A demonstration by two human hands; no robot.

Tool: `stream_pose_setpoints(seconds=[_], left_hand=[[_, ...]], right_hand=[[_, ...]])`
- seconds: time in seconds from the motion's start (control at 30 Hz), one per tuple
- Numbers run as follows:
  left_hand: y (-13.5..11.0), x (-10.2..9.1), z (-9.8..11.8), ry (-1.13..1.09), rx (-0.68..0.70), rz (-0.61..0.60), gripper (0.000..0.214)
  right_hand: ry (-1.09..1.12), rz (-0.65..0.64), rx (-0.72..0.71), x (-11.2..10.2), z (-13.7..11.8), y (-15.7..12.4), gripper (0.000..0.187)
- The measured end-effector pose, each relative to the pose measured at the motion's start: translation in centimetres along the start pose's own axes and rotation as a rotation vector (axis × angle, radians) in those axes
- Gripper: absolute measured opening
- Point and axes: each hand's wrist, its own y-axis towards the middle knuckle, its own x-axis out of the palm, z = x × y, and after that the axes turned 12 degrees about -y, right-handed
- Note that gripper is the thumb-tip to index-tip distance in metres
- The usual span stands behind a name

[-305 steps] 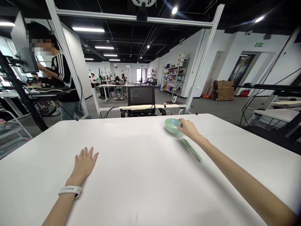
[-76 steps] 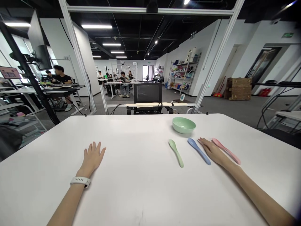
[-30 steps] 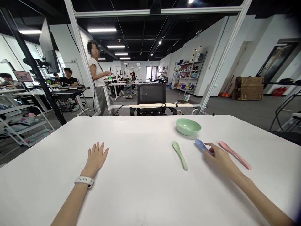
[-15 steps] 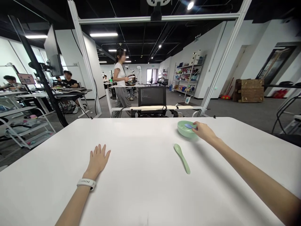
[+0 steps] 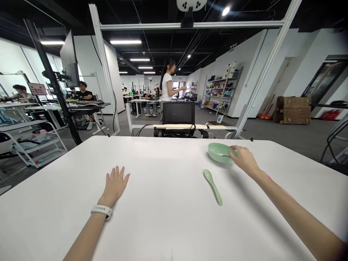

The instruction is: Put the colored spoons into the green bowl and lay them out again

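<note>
We had our left hand [image 5: 114, 185] spread flat on the white bench [image 5: 163, 203], while our right hand [image 5: 244, 159] pinched the blue spoon [image 5: 225, 156] inside the green bowl [image 5: 214, 157], the green spoon [image 5: 213, 186] lying nearer us.

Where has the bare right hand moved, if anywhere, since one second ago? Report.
Yes: the right hand moved forward and left, nearer the far edge of the white table.

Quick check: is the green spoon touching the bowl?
Apart: the head view shows white table between the bowl and the rounded end of the green spoon.
</note>
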Motion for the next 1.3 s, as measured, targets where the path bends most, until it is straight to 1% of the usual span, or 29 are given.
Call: stream_pose_setpoints(seconds=[0.1,0.17,0.23,0.3,0.37,0.43,0.5,0.63,0.77,0.83,0.93,0.97,1.0,1.07,1.13,1.2,1.3], left_hand=[[-0.1,0.1,0.0,0.008,-0.001,0.001,0.077],[-0.2,0.1,0.1,0.016,0.001,0.005,0.076],[-0.3,0.1,0.2,0.025,0.006,0.014,0.075],[-0.3,0.1,0.3,0.035,0.011,0.019,0.075],[-0.4,0.0,0.4,0.043,0.013,0.022,0.074],[-0.4,-0.1,0.5,0.042,0.008,0.024,0.073],[-0.4,-0.3,0.6,0.037,-0.004,0.023,0.072],[-0.4,-0.4,0.7,0.043,-0.012,0.022,0.071],[-0.4,-0.2,0.6,0.056,-0.004,0.03,0.071],[-0.3,-0.1,0.5,0.065,0.002,0.025,0.072],[-0.3,-0.1,0.4,0.074,0.015,0.02,0.072],[-0.3,-0.1,0.4,0.073,0.017,0.021,0.072],[-0.4,-0.1,0.4,0.071,0.017,0.022,0.072],[-0.4,-0.2,0.4,0.068,0.016,0.022,0.073],[-0.4,-0.3,0.5,0.068,0.013,0.013,0.073],[-0.5,-0.5,0.6,0.071,0.011,0.0,0.073],[-0.5,-0.7,0.7,0.069,0.023,-0.003,0.073]], right_hand=[[0.074,0.125,0.015,1.1,2.8,-2.8,0.059],[0.126,0.156,0.021,2.2,4.6,-5.2,0.061],[0.166,0.133,0.007,3.4,6.2,-7.9,0.062],[0.195,0.063,-0.044,4.5,7.3,-10.3,0.062],[0.217,-0.02,-0.076,5.3,7.9,-12.2,0.06],[0.237,-0.091,-0.072,5.8,8.1,-13.2,0.061],[0.253,-0.134,-0.052,6.1,8.1,-13.6,0.063],[0.271,-0.153,-0.045,6.3,8.2,-13.5,0.065],[0.259,-0.144,-0.045,6.0,8.3,-12.6,0.061],[0.239,-0.075,-0.047,5.4,8.0,-11.4,0.059],[0.201,0.067,-0.053,3.3,6.5,-8.4,0.057],[0.186,0.089,-0.068,2.4,5.7,-7.2,0.056],[0.166,0.084,-0.093,1.4,4.9,-5.9,0.054],[0.096,0.02,-0.152,-0.4,3.0,-3.3,0.048],[-0.032,-0.106,-0.164,-1.7,1.3,-0.9,0.046],[-0.121,-0.216,-0.145,-2.2,-0.1,1.1,0.043],[-0.165,-0.318,-0.107,-1.9,-1.2,3.2,0.036]])
